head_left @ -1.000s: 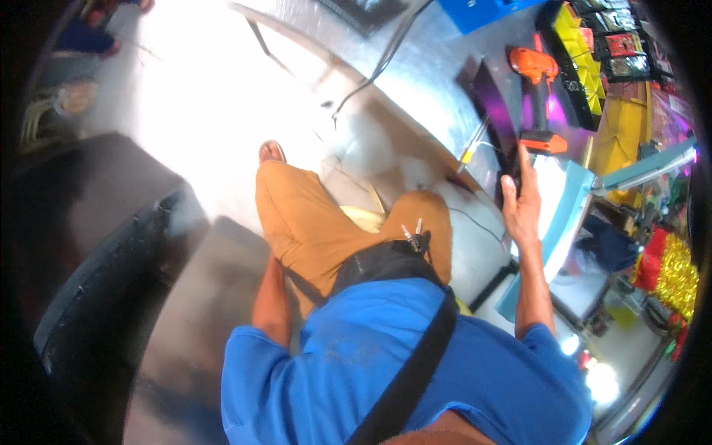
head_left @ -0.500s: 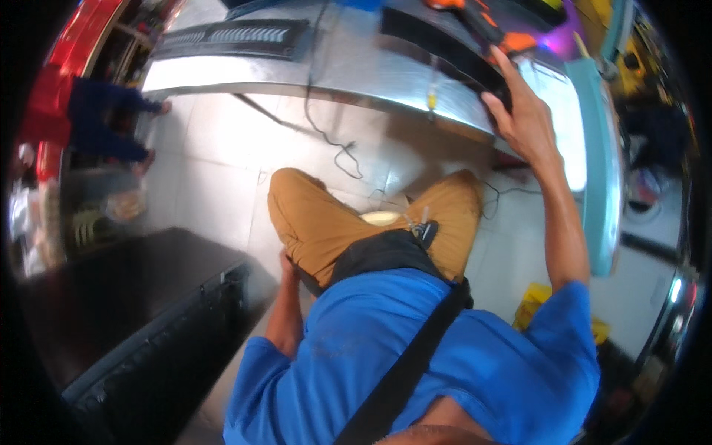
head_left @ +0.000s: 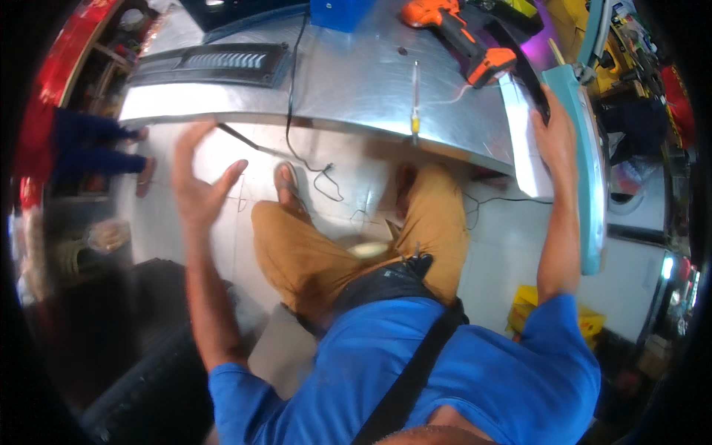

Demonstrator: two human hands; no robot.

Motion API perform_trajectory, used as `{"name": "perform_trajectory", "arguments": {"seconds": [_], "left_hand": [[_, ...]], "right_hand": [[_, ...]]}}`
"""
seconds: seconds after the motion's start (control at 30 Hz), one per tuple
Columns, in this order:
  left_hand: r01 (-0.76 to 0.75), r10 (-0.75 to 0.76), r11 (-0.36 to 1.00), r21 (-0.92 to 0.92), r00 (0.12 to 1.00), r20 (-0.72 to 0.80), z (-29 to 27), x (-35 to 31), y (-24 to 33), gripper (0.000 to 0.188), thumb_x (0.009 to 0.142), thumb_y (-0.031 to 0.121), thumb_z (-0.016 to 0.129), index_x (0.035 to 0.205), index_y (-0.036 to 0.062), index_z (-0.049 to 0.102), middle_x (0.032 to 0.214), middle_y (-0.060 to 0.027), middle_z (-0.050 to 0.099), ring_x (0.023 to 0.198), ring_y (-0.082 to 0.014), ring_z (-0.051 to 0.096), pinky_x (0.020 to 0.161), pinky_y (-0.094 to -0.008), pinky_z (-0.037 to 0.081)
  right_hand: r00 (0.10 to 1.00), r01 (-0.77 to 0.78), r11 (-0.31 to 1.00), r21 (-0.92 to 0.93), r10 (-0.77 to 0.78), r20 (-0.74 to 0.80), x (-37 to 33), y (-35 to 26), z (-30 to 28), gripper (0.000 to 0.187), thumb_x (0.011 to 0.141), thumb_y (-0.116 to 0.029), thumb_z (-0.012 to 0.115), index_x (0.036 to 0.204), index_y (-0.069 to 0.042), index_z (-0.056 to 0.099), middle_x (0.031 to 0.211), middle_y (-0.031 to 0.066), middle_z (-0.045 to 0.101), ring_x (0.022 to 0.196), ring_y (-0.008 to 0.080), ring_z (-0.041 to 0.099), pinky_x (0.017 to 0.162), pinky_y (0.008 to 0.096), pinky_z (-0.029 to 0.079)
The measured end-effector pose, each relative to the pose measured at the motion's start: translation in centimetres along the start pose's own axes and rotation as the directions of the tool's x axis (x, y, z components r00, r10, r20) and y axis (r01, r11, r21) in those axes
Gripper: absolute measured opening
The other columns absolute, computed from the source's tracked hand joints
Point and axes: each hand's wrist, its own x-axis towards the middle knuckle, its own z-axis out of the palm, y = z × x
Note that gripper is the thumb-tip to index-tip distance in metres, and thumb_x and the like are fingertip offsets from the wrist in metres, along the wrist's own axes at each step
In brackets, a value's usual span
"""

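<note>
My right hand [head_left: 558, 137] is at the table's right end, its fingers closed on the near end of a long black strip-like panel [head_left: 528, 70]. The panel stands slanted away from me, beside an orange and black cordless drill [head_left: 461, 41]. My left hand [head_left: 199, 182] is raised just short of the table's front edge, thumb and fingers apart, holding nothing. Beyond it a black vented panel [head_left: 208, 64] lies flat on the metal table [head_left: 356, 81]. A screwdriver [head_left: 415, 122] with a yellow handle lies at the front edge, handle toward me.
A black cable [head_left: 291, 96] runs over the table edge to the floor. At the back stands a blue box [head_left: 341, 13]. A white sheet [head_left: 525, 148] and a teal panel [head_left: 592, 200] are at the right. A dark case [head_left: 156, 371] sits at lower left; another person's legs [head_left: 96, 144] show at far left.
My right hand has moved right with the black panel, which swung off the middle of the table. My left hand has risen from beside my thigh toward the table and opened.
</note>
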Motion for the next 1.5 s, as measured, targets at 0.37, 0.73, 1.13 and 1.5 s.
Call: {"name": "perform_trajectory", "arguments": {"seconds": [0.37, 0.73, 1.13, 1.5], "left_hand": [[-0.289, 0.327, 0.944, -0.159, 0.758, 0.564, 3.7, 17.5, -5.4, 0.084, 0.050, 0.013, 0.091, 0.129, 0.0084, 0.063, 0.128, -0.0128, 0.064, 0.123, -0.0322, 0.058, 0.110, -0.0431, 0.042], [-0.272, 0.284, 0.956, -0.110, 0.766, 0.576, 4.5, 16.1, -2.1, 0.074, 0.056, 0.026, 0.092, 0.123, 0.0104, 0.066, 0.121, -0.0091, 0.067, 0.115, -0.0311, 0.059, 0.103, -0.0427, 0.043], [-0.266, 0.283, 0.958, -0.108, 0.811, 0.512, 7.7, 14.5, 2.7, 0.075, 0.058, 0.035, 0.091, 0.124, 0.0086, 0.065, 0.119, -0.0117, 0.066, 0.116, -0.0329, 0.058, 0.099, -0.0454, 0.043], [-0.304, 0.367, 0.930, -0.205, 0.772, 0.519, 7.4, 14.8, 1.8, 0.075, 0.058, 0.025, 0.093, 0.125, 0.0065, 0.064, 0.119, -0.0132, 0.066, 0.113, -0.0349, 0.060, 0.098, -0.0453, 0.047]], "right_hand": [[0.997, 0.023, 0.973, 0.228, -0.007, -0.072, 0.5, -10.1, -5.7, 0.027, 0.094, 0.000, 0.063, 0.119, -0.002, 0.069, 0.112, 0.0120, 0.070, 0.093, 0.0232, 0.067, 0.086, 0.0302, 0.053], [0.721, 0.533, 0.747, 0.397, -0.647, 0.250, 4.7, -16.0, 1.8, 0.023, 0.087, -0.005, 0.065, 0.109, -0.004, 0.070, 0.119, 0.0084, 0.068, 0.108, 0.0295, 0.061, 0.096, 0.0390, 0.052], [0.941, 0.330, 0.924, 0.194, -0.304, -0.150, 2.3, -16.1, -5.3, 0.017, 0.091, -0.007, 0.070, 0.106, -0.002, 0.066, 0.090, 0.0096, 0.066, 0.074, 0.0284, 0.063, 0.067, 0.0382, 0.052], [0.843, -0.443, -0.214, 0.871, 0.232, 0.486, -8.8, -15.6, -3.1, 0.026, 0.106, -0.035, 0.051, 0.104, -0.010, 0.057, 0.072, 0.0007, 0.049, 0.054, 0.0108, 0.051, 0.055, 0.0284, 0.043]]}}
